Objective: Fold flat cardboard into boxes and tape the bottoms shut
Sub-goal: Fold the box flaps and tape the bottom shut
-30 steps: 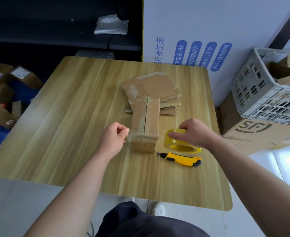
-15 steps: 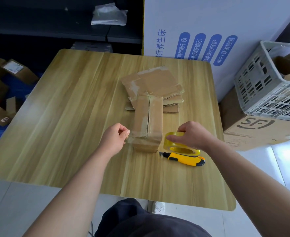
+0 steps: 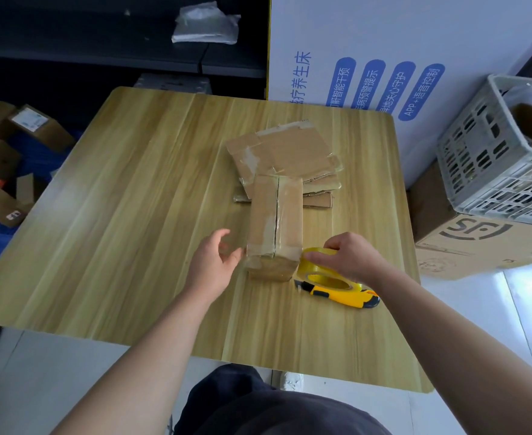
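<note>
Yellow translucent tape roll point(image 3: 324, 273) is what my right hand point(image 3: 352, 259) grips: thumb and fingers point(image 3: 316, 255) curl over its upper rim. The roll stands tilted on the pale wooden bench point(image 3: 132, 215), just beside the near right corner of the long brown cardboard box point(image 3: 275, 221). My left hand point(image 3: 216, 265) holds nothing, its fingers point(image 3: 223, 235) loose and spread next to the box's near left corner; whether a fingertip touches it I cannot tell. The box's long axis runs straight away from me, taped centre seam on top. Its far end overlaps the stack of flat brown cardboard sheets point(image 3: 289, 152), hiding their near edge. The roll covers part of the yellow-and-black utility knife point(image 3: 346, 295).
</note>
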Tool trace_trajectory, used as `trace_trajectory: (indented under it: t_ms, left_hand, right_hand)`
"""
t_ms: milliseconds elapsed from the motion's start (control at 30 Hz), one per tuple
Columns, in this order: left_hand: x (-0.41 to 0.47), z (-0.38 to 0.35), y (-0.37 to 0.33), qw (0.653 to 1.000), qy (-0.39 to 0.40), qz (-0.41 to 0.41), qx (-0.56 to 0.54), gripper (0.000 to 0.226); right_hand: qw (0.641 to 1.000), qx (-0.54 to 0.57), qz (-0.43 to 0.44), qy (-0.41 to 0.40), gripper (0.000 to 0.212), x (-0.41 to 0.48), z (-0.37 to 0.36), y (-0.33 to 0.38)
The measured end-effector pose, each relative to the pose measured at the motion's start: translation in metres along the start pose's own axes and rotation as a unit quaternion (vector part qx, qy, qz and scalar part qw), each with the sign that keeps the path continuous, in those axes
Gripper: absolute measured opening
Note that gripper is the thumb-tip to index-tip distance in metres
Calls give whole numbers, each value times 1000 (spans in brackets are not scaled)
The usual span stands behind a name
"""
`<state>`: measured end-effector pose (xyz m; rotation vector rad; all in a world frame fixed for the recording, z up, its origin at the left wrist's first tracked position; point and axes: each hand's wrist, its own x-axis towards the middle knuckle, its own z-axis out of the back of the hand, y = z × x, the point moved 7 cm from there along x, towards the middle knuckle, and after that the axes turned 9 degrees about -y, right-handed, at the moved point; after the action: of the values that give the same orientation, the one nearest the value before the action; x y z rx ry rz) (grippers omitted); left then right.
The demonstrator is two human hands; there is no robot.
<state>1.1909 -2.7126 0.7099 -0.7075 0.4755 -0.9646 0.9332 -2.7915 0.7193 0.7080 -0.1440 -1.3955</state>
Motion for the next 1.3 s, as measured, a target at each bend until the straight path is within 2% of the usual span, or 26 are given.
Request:
trace_trajectory:
  t_ms: [67,133,333,500,633,800,967,1033,1167,1233,1300]
  left_hand:
    - [-6,9,-9,997,-70,-23,-16,22]
    - [-14,11,-22,995,-91,-25,-20,22]
    - [-5,0,-21,994,-86,60,6,51]
    - [-7,-14,-19,992,-88,92,-1,57]
    - [-8,-20,-14,992,-74,104,-12,77]
    - [-10,-21,-19,993,-66,97,-15,72]
    - [-6,-22,-12,995,-54,85,-8,81]
    - [-10,-21,-13,993,-63,98,-12,75]
    - [-42,-17,-15,982,-111,143,-47,86]
    - [-64,-22,-20,977,-106,166,-83,78]
    - [-83,-39,-20,972,-69,194,-113,69]
  right_hand:
    - [1000,18,-5,0,61,-2,-3,-1]
    - [1000,25,-8,-3,64,-3,-7,1]
    - [999,8,34,15,59,-9,-22,21]
    - [998,10,52,29,61,-10,-24,18]
    - [997,45,60,34,59,-12,-20,0]
    - [999,35,29,29,56,-10,-33,-36]
    - [995,87,22,41,45,-12,-40,-41]
    - [993,103,27,44,41,-14,-42,-40]
    - [988,140,23,63,37,-20,-44,-41]
    - [986,151,22,70,39,-22,-45,-42]
    - [985,155,25,69,41,-23,-44,-41]
